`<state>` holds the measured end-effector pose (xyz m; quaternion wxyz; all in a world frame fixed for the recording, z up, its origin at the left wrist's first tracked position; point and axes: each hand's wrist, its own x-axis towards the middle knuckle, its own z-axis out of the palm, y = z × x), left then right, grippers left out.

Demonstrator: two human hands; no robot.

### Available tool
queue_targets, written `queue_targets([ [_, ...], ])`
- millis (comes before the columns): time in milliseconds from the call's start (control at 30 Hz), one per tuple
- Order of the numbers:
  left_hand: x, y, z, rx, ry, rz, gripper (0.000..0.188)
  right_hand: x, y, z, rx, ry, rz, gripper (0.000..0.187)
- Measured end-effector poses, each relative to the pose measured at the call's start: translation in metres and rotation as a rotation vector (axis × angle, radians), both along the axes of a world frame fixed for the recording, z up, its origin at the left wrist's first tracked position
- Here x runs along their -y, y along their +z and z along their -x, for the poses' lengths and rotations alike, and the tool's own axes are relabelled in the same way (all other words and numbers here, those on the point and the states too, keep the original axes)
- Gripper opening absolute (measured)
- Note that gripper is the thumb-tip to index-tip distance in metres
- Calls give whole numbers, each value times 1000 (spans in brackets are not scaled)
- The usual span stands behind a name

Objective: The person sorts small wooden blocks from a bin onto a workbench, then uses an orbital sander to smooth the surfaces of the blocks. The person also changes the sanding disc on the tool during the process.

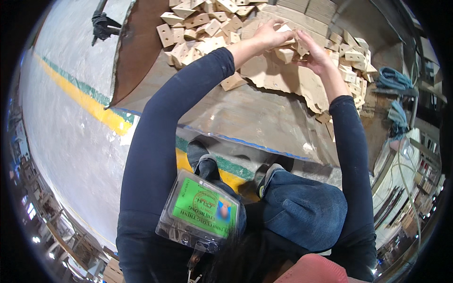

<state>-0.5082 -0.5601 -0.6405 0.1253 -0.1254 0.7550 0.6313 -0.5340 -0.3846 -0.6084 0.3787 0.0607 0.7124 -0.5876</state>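
Left hand: Your left hand (270,36), at the upper centre of the frame, curved over the wooden blocks (285,54) from the left; I could not tell whether its fingers pinched one, since the blocks partly hid them.
Right hand: Your right hand (317,55) cupped the same cluster from the right, its thumb apart from the other fingers; how firmly it pressed was unclear.
Blocks between hands: They sat at the upper centre, above the torn cardboard sheet (283,81); whether they touched it I could not tell.
Block piles: A left pile (203,29) of drilled pieces spread across the upper left of centre, and a right pile (353,60) lay at the upper right. One loose block (233,82) lay below your left forearm.
Step in hand: You seemed to be gathering or aligning several blocks between both hands.
Next move: It appeared to call for even pressure from both sides, so that no block slipped out.
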Motion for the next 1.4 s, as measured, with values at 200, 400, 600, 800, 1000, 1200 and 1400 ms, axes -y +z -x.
queue_targets([
  [200, -10, 0, -8, -205, -423, 524, 65, -22, 5, -17, -42, -65, 35, 87],
  [400, 127, 8, -30, -429, -106, 781, 48, -11, 10, 2, -849, 188, -511, 76],
  [600, 240, -34, -104, 552, 253, 759, 99, 99, -7, -71, -834, 553, -99, 77],
  [800, 194, -11, -107, 443, 188, 590, 90, 140, -42, -105, -898, 862, -516, 124],
  [1000, 185, -3, -95, 624, 171, 258, 109, 142, -46, -76, -612, 527, -339, 141],
  [1200, 168, -27, -82, 461, 185, 249, 97, 156, -44, -63, -693, 870, -361, 136],
  [1400, 193, 10, -103, 462, -119, 141, 87, 153, -55, -47, -593, 814, -268, 148],
])
